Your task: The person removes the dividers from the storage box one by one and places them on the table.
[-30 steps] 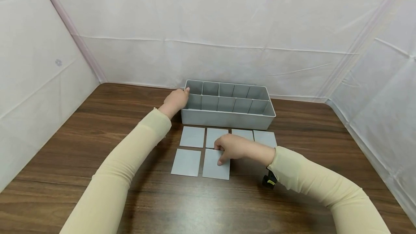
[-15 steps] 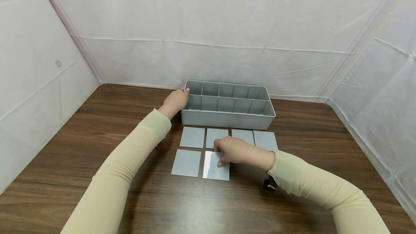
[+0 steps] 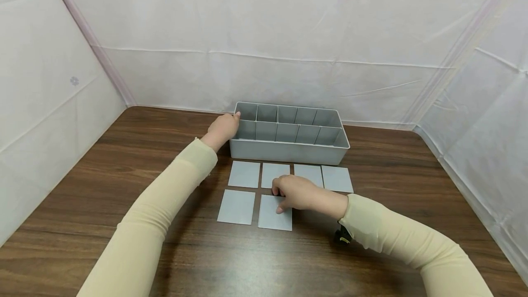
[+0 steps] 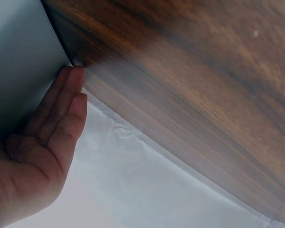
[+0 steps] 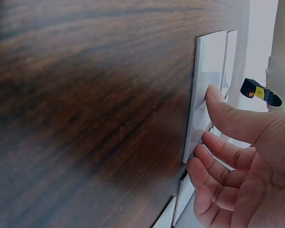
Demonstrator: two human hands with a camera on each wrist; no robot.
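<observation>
A grey box (image 3: 288, 154) with several divided compartments stands on the wooden table. My left hand (image 3: 222, 128) rests flat against its left end wall (image 4: 19, 57), fingers (image 4: 61, 104) straight and thumb at the rim. In front of the box lie several grey square tiles in two rows. My right hand (image 3: 294, 192) is on the near-row tile (image 3: 272, 217). In the right wrist view the thumb (image 5: 228, 114) presses on the tile's face (image 5: 206, 90), and the curled fingers (image 5: 218, 166) hook its far edge.
Other tiles lie at the left (image 3: 236, 206) and in the far row (image 3: 244, 173), (image 3: 337, 178). A small black and yellow object (image 3: 341, 236) shows below my right wrist. White sheeting walls in the table on three sides. Bare wood (image 3: 103, 187) stretches left and near.
The tile under my right hand tilted up and caught glare half a second ago; it now lies flatter. The right hand shifted slightly. The left hand has stayed on the box.
</observation>
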